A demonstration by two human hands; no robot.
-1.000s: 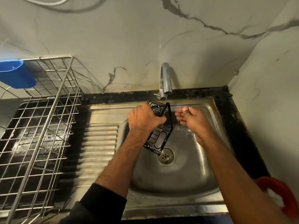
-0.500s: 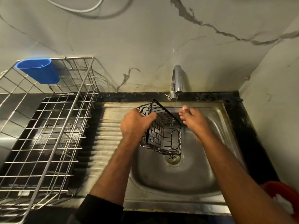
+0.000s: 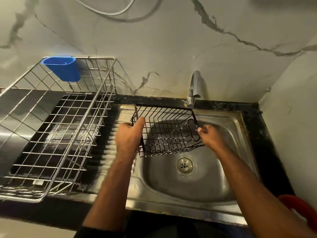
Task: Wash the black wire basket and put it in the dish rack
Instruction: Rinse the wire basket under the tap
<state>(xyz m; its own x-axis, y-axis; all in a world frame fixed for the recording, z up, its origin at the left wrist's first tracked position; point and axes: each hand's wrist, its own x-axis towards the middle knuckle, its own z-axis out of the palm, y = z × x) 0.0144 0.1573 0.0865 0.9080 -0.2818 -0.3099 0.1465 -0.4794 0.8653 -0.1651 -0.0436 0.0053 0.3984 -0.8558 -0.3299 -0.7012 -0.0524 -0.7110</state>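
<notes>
The black wire basket (image 3: 169, 130) is a rectangular cage of thin dark rods, with closely spaced parallel wires forming its floor and walls and a solid oval black plate on its right end wall. It is held in the air over the bowl of the stainless steel sink (image 3: 228, 170), just below the spout of the chrome tap (image 3: 194, 88), with its open top facing up and toward the camera. Its long axis runs left to right, parallel to the back wall, and the right end sits slightly lower than the left.

The left hand (image 3: 129, 137) grips the basket's left end, fingers curled round the rim wire and thumb lying up along the corner. The right hand (image 3: 211, 137) pinches the right end at the top rim, fingertips closed on the wire beside the oval plate.

The sink is brushed metal, with a rounded bowl, a perforated round drain (image 3: 185, 165) and a ribbed draining board to the left. On the far left stands the dish rack (image 3: 56, 131), an open grid of shiny steel wire with tall sides, set on a dark tray. A blue plastic cutlery cup (image 3: 62, 68) with a smooth tapered body hangs on the rack's rear rail. The wall is pale marble with grey veins.
</notes>
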